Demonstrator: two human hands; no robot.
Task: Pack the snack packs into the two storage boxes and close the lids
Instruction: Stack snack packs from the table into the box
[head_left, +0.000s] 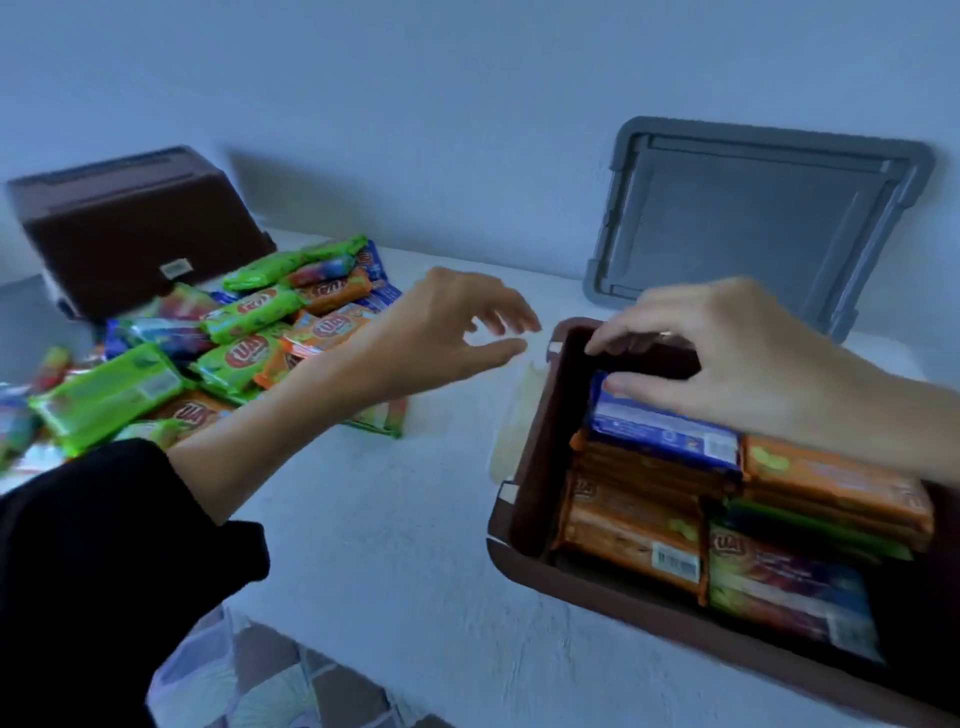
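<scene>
An open brown storage box at the right holds orange, green and multicoloured snack packs. My right hand is over its far end, with fingers and thumb curled round a blue snack pack lying on top. My left hand hovers above the table between the box and the pile, fingers spread and holding nothing. A pile of loose snack packs, green, orange and blue, lies at the left. Behind the pile stands a second brown storage box, tipped on its side.
A grey lid leans against the wall behind the open box. The white table's front edge runs close to me, with patterned floor below. A pale latch strip lies beside the open box's left wall.
</scene>
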